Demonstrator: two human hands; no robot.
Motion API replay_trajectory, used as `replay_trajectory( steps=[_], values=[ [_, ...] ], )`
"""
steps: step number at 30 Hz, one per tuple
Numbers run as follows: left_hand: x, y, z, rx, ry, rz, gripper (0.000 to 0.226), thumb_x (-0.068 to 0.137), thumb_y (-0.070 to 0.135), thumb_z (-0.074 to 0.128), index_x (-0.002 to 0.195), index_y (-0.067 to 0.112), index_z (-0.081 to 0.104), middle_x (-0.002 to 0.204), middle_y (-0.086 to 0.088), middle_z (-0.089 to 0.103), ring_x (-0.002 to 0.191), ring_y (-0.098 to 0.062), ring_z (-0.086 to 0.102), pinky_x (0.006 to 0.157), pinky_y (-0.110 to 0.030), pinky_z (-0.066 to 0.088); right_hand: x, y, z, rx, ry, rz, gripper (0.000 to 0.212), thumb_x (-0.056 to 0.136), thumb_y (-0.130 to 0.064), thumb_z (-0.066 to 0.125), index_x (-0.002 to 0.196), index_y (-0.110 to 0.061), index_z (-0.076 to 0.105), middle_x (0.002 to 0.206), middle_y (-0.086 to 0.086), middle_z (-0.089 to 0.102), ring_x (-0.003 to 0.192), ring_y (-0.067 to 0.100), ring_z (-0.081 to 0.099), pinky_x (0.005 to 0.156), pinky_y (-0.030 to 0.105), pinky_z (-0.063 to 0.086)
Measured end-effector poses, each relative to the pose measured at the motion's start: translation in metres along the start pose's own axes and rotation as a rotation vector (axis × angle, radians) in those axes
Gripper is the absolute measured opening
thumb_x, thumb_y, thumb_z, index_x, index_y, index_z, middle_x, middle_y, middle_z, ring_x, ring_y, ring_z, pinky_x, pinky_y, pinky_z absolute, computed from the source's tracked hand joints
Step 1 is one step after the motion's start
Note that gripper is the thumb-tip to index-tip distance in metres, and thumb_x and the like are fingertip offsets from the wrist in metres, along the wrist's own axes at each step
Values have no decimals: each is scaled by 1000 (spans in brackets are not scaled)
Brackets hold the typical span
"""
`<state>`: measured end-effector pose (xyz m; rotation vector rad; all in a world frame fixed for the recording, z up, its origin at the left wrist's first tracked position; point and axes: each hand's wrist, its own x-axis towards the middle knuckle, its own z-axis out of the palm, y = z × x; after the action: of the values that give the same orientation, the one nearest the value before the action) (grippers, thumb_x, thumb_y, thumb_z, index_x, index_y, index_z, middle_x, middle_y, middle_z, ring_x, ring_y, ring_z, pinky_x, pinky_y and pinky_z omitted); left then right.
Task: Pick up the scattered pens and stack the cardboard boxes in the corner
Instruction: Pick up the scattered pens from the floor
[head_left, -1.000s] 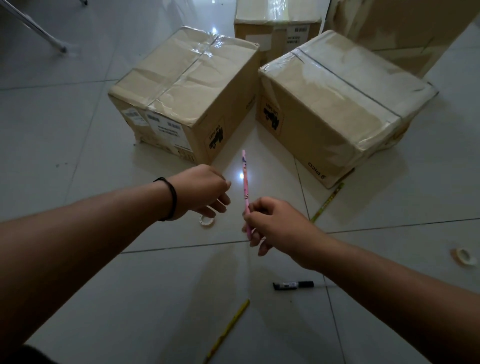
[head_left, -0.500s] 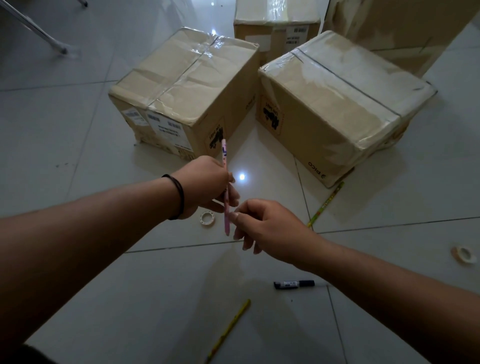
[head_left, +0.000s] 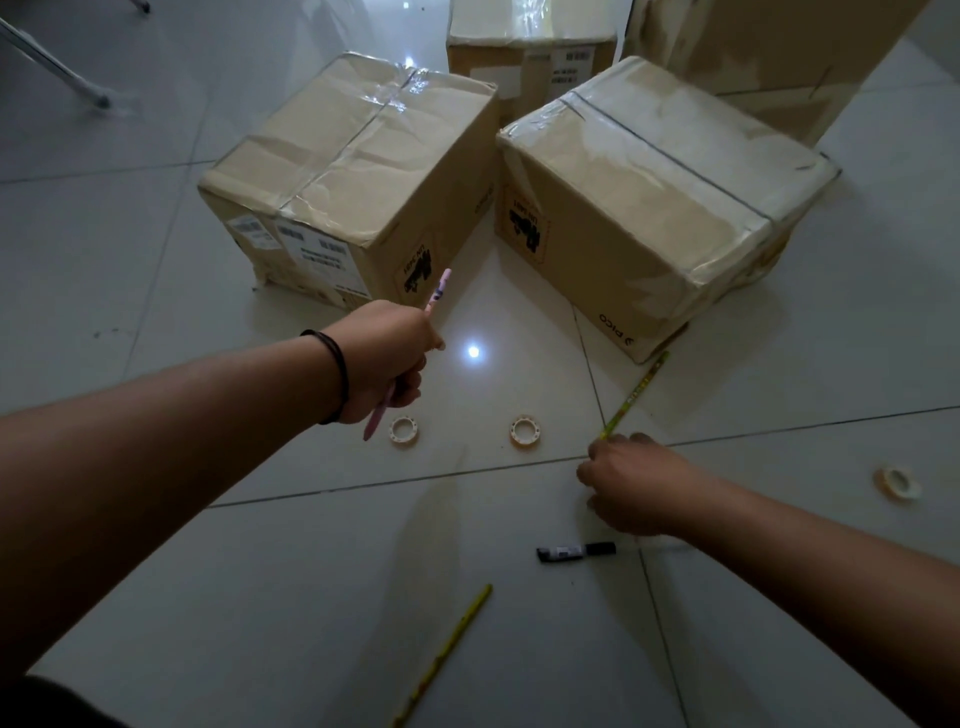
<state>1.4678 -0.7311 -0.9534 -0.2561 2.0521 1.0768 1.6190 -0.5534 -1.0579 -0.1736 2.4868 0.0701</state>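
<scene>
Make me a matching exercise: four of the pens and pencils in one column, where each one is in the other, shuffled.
1. pink pen
2. black marker
3. green pencil
4. yellow pencil

A. on the floor nearest the camera
B. gripped in the left hand
C. on the floor just below the right hand
D. beside the right box, right hand at its near end

Pairs: 1-B, 2-C, 3-D, 4-A

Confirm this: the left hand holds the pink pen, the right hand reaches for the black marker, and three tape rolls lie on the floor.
One thing is off. The head view shows the right hand at the near end of the yellow-green pencil by the box, not at the black marker, which lies untouched nearer the camera. The left hand does hold the pink pen, and three tape rolls lie there.
</scene>
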Motion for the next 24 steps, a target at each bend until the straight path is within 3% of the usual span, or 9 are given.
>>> replay_trajectory(
  steps=[3, 7, 13, 18, 21, 24],
  values=[
    [-3, 1, 0, 4, -6, 2, 8, 92, 8, 47, 95, 5, 54, 62, -4, 42, 52, -14, 40, 48, -25, 40, -3, 8, 16, 64, -185, 23, 39, 86, -39, 60, 114, -12, 55, 117, 10, 54, 103, 27, 55, 74, 30, 37],
    [-7, -2, 2, 122, -99, 0, 19, 95, 6, 43, 93, 1, 61, 74, -10, 57, 67, -19, 57, 71, -32, 51, -2, 10, 25, 47, -282, 53, 46, 82, -40, 68, 116, -11, 56, 101, 9, 49, 86, 22, 46, 71, 29, 36],
    [-8, -1, 6, 135, -151, 28, 23, 94, 0, 39, 103, 7, 58, 72, -10, 52, 64, -21, 55, 66, -32, 50, 1, 5, 23, 29, -323, 74, 31, 87, -23, 61, 114, -8, 63, 90, 7, 45, 80, 23, 48, 69, 29, 40],
    [-7, -1, 4, 98, -100, 19, 17, 90, 3, 39, 92, 6, 55, 65, -6, 45, 56, -16, 44, 55, -26, 39, 3, 11, 19, 55, -264, 78, 22, 87, -15, 54, 104, -7, 65, 88, 9, 50, 70, 24, 50, 58, 25, 39],
    [-6, -1, 3, 99, -75, 22, 9, 92, 14, 46, 91, 10, 54, 60, -1, 38, 49, -11, 34, 50, -23, 29, 5, 21, 6, 201, -71, 85, 9, 86, -21, 53, 87, -17, 60, 82, 4, 52, 68, 21, 49, 51, 22, 33],
    [-4, -1, 4, 117, -41, 42, 13, 94, 20, 47, 95, 10, 55, 60, -1, 37, 50, -12, 32, 50, -23, 27, 7, 28, -5, 441, 109, 110, 13, 89, -26, 51, 82, -16, 55, 73, -3, 53, 63, 15, 50, 54, 25, 37]
  ],
)
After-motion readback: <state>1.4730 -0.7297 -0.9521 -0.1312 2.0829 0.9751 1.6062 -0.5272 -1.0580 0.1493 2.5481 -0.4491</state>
